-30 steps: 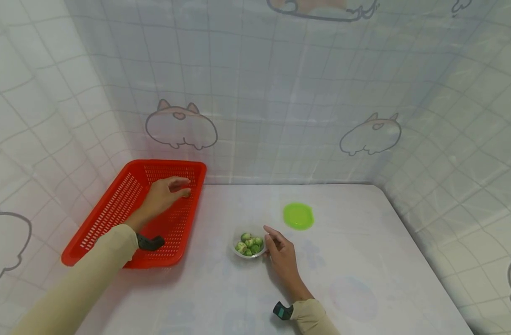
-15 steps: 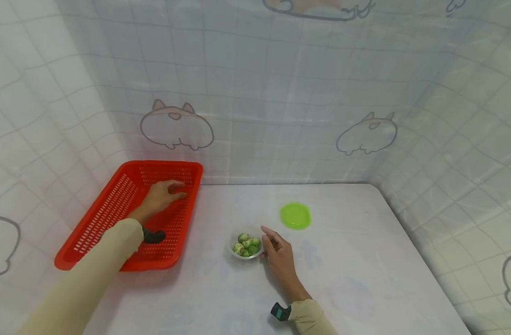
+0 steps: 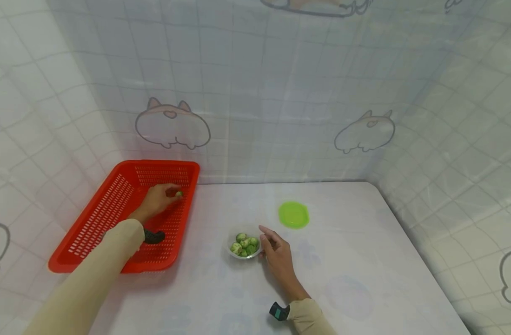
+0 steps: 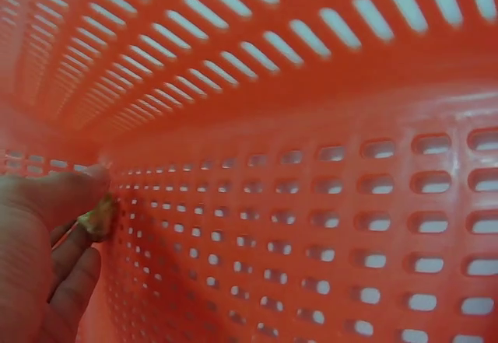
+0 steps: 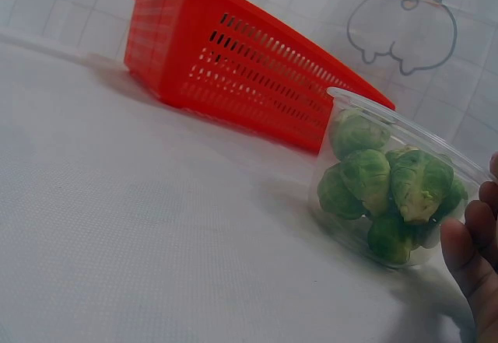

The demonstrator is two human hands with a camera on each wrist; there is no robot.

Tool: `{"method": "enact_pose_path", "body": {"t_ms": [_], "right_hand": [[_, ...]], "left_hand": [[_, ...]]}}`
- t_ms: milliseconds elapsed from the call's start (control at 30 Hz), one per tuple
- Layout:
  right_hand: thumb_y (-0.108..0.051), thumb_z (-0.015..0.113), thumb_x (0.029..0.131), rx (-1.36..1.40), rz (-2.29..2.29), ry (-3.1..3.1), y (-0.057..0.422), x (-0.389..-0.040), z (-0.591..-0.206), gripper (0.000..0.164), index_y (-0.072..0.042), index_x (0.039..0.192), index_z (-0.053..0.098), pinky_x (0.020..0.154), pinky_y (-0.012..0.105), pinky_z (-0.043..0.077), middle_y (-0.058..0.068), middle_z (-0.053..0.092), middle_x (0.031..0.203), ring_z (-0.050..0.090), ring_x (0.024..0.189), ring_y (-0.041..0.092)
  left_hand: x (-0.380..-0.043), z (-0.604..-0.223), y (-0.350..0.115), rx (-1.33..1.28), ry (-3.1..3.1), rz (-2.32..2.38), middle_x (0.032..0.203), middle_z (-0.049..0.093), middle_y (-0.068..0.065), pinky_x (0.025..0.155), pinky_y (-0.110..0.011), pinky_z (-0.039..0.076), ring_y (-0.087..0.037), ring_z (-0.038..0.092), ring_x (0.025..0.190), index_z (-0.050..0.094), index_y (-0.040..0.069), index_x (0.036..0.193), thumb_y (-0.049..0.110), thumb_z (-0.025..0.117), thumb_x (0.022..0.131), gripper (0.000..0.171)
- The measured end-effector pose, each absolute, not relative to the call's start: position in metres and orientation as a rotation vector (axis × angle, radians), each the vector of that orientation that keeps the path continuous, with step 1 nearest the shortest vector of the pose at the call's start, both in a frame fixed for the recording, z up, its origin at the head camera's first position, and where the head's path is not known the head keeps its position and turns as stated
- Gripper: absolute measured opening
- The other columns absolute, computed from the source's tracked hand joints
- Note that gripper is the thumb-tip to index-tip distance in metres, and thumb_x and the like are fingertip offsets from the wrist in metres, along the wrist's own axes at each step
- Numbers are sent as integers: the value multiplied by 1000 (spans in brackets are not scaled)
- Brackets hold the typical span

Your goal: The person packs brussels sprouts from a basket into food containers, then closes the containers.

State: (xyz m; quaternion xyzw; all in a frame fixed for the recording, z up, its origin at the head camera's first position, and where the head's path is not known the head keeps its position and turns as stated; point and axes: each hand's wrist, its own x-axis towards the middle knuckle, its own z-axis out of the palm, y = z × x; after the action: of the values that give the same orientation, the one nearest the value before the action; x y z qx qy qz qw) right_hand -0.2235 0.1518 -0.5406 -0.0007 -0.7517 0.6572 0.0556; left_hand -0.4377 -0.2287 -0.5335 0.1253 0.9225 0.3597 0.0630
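Observation:
Inside the red plastic basket (image 3: 184,218), my left hand (image 3: 156,201) pinches a small Brussels sprout (image 3: 179,193) between thumb and fingers. The left wrist view shows that sprout (image 4: 99,220) close to the basket's perforated wall. A clear round tub (image 3: 243,257) stands upright on the table and holds several green Brussels sprouts (image 5: 420,180). At its right side my right hand (image 3: 279,258) rests with loosely bent fingers. The right thumb (image 5: 459,250) lies beside the tub's wall; whether it touches is hard to tell.
Behind the tub, to the right, a bright green round lid (image 3: 294,215) lies flat on the white table (image 3: 343,223). Sheets with a grid and cartoon animals (image 3: 173,125) hang around the back and sides.
A Brussels sprout now shows between my left fingers, where none was visible before. The left hand has dipped slightly within the basket. My right hand stays beside the tub.

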Motion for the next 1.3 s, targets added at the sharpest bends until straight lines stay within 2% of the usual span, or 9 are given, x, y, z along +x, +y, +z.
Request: {"method": "enact_pose_path", "body": {"t_ms": [133, 300, 500, 767, 867, 1033, 1200, 1300], "right_hand": [[-19, 57, 104, -4, 1983, -2285, 152, -224, -540, 34, -8, 136, 62, 65, 41, 58, 16, 63, 85, 62, 70, 38], [-17, 57, 104, 7, 1996, -2272, 152, -224, -540, 35, -4, 136, 61, 64, 40, 57, 14, 63, 84, 62, 69, 36], [-17, 58, 104, 0, 2000, -2257, 153, -225, -542, 35, -5, 136, 62, 63, 37, 57, 12, 62, 83, 61, 70, 38], [-18, 57, 104, 11, 2013, -2260, 153, -225, -544, 35, -5, 137, 61, 62, 34, 56, 19, 62, 88, 62, 69, 35], [-18, 57, 105, 10, 1997, -2271, 152, -225, -543, 35, -6, 137, 61, 62, 35, 56, 17, 62, 87, 62, 70, 34], [-18, 56, 105, 0, 1984, -2285, 151, -224, -541, 34, -9, 137, 62, 63, 39, 57, 14, 62, 84, 62, 72, 41], [-18, 56, 105, -12, 1979, -2286, 151, -223, -539, 33, -12, 136, 62, 64, 40, 57, 15, 62, 85, 61, 75, 47], [-17, 56, 105, 0, 1985, -2282, 151, -222, -539, 34, -9, 137, 62, 64, 40, 57, 15, 62, 84, 60, 75, 49]], "left_hand": [[-439, -537, -226, 420, 2837, 1066, 127, 66, -19, 102, -58, 48, -36, 60, 114, 63, 4, 134, 17, 70, 96, 40], [-440, -540, -225, 479, 2912, 1044, 122, 68, -19, 101, -58, 47, -38, 62, 114, 68, 3, 125, 12, 69, 96, 31], [-441, -540, -224, 473, 2920, 1066, 122, 69, -19, 101, -59, 47, -38, 62, 114, 70, 4, 123, 11, 69, 96, 27], [-439, -537, -227, 541, 2994, 1041, 117, 71, -20, 95, -60, 50, -40, 64, 109, 73, 3, 118, 11, 71, 95, 25], [-437, -533, -232, 530, 2988, 1081, 117, 71, -18, 94, -59, 51, -39, 65, 110, 73, 5, 119, 13, 70, 96, 24], [-429, -517, -239, 475, 2962, 1170, 118, 72, -15, 91, -56, 54, -37, 66, 112, 72, 6, 122, 16, 70, 96, 28], [-415, -498, -241, 365, 2924, 1183, 126, 69, -12, 91, -53, 55, -35, 63, 118, 70, 12, 128, 26, 70, 97, 34], [-405, -489, -240, 325, 2895, 1184, 131, 67, -10, 93, -53, 54, -34, 60, 122, 69, 16, 130, 31, 69, 97, 36]]}}
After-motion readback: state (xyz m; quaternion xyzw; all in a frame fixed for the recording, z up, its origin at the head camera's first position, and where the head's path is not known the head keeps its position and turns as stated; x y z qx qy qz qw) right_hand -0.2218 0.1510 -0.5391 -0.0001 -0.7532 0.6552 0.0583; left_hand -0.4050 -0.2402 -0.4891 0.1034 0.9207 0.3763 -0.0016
